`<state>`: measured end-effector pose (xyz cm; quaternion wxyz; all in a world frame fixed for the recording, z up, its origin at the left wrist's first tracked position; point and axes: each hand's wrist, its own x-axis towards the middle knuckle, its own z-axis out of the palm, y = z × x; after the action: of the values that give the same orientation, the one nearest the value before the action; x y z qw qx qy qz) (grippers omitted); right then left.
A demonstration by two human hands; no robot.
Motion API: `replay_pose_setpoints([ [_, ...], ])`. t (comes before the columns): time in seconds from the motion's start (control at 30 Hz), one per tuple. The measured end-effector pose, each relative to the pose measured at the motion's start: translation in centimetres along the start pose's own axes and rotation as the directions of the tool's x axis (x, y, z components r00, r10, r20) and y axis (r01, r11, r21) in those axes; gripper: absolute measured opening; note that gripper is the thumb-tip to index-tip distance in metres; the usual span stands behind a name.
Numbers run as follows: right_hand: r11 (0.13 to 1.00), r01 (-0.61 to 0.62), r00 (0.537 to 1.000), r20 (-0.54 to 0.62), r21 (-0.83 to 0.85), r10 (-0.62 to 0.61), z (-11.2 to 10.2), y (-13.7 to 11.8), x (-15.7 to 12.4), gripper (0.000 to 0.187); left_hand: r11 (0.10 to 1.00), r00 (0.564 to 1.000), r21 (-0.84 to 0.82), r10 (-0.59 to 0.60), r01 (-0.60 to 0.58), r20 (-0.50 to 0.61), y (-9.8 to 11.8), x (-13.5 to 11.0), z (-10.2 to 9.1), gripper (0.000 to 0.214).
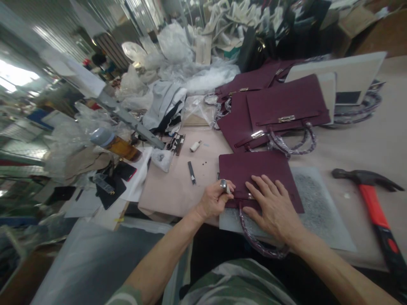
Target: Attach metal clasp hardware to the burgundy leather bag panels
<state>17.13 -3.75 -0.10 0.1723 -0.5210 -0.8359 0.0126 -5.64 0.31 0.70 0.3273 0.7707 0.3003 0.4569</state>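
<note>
A burgundy handbag (263, 163) lies flat in front of me, its plastic-wrapped handle (251, 237) hanging towards my body. My left hand (212, 200), a ring on one finger, is pinched closed at the bag's left edge. Something small and pale shows at its fingertips, too little of it to name. Flat across the bag's front rests my right hand (275, 209), fingers spread, next to the small metal clasp (250, 196). Part of the bag sits on a translucent, grey-speckled slab (321, 207).
A red-and-black hammer (373, 203) lies at the right. More burgundy bags (286, 101) are stacked behind. To the left are a cutter-like tool (191, 173), a small white bottle (195, 146), a metal post (127, 118) and a bottle of amber liquid (119, 146).
</note>
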Motion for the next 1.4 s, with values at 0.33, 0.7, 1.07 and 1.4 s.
replay_pose_setpoints([
  [0.33, 0.998, -0.015, 0.998, 0.058, 0.057, 0.012, -2.3, -2.1, 0.6, 0.040, 0.992, 0.994, -0.069, -0.109, 0.108, -0.014, -0.1, 0.3, 0.0, 0.009],
  [0.7, 0.990, -0.039, 0.997, 0.074, 0.138, 0.029, -0.6, -5.3, 0.0, 0.037, 0.971, 0.982, -0.156, -0.186, 0.183, -0.008, -0.7, 0.5, -0.6, 0.011],
  [1.07, 0.992, 0.019, 0.998, 0.062, 0.128, -0.027, -0.1, -5.0, 0.2, 0.037, 0.979, 0.986, -0.135, -0.162, 0.154, -0.044, -0.7, 0.3, -0.4, 0.010],
  [1.4, 0.973, 0.113, 0.990, 0.056, 0.200, -0.126, -0.3, -3.8, -0.7, 0.035, 0.999, 0.995, -0.035, -0.037, 0.034, -0.090, -0.2, -0.3, 0.4, 0.007],
])
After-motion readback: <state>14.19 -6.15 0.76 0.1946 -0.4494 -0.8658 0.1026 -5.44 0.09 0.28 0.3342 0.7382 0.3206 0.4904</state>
